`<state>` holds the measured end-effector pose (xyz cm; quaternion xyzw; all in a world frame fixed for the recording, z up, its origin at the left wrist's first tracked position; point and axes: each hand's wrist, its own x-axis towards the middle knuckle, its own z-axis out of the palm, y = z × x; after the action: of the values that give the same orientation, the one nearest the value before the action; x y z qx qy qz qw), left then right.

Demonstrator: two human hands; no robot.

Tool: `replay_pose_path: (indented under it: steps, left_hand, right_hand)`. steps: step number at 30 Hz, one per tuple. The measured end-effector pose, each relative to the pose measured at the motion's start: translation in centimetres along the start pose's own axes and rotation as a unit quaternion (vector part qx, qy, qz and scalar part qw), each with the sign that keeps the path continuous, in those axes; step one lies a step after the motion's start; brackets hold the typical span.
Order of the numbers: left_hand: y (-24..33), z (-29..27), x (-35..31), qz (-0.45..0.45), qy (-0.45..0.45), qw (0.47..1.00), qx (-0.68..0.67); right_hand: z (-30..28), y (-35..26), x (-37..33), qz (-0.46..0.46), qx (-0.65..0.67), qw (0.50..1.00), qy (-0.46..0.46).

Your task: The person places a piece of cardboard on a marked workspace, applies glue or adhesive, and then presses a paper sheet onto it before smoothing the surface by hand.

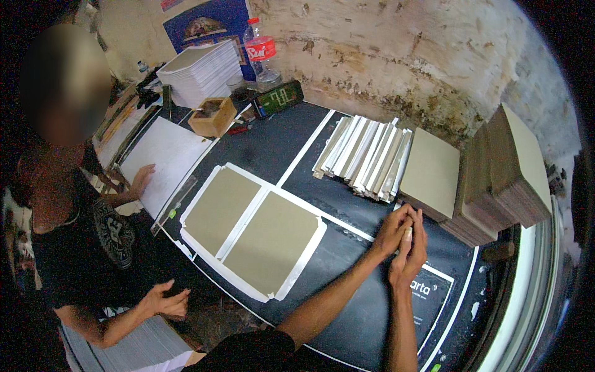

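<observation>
Hands meet near the table's right edge: the left hand [392, 230] and right hand [410, 253] are pressed together, fingers pointing toward the grey board stack [431, 172] just beyond. Two grey boards on white paper [253, 230] lie left, long axes slanting away; bare black table [347, 297] between.

A stained, peeling plaster wall [396, 56] fills the top of the frame, a blue poster [211, 25] at upper left. A black worktable [279, 142] spans the middle.
</observation>
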<state>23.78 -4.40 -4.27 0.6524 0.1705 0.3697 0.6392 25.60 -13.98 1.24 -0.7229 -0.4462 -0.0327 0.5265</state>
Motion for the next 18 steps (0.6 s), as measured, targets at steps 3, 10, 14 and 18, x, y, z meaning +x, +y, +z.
replay_pose_path:
  steps: [3,10,14,18]
  left_hand:
    - [0.37,0.20,-0.03,0.006,0.022,1.000,0.006]
    - [0.71,0.36,-0.03,0.013,0.012,1.000,-0.025]
    - [0.69,0.20,-0.01,0.033,0.021,0.999,-0.013]
    - [0.92,0.15,-0.06,0.016,0.017,1.000,-0.004]
  right_hand:
    - [-0.04,-0.35,0.08,-0.009,-0.008,1.000,0.001]
    - [0.02,-0.20,-0.04,-0.002,0.004,1.000,0.011]
    - [-0.03,-0.25,0.09,0.003,0.015,1.000,0.004]
    - [0.01,-0.16,0.14,0.005,0.015,1.000,-0.001]
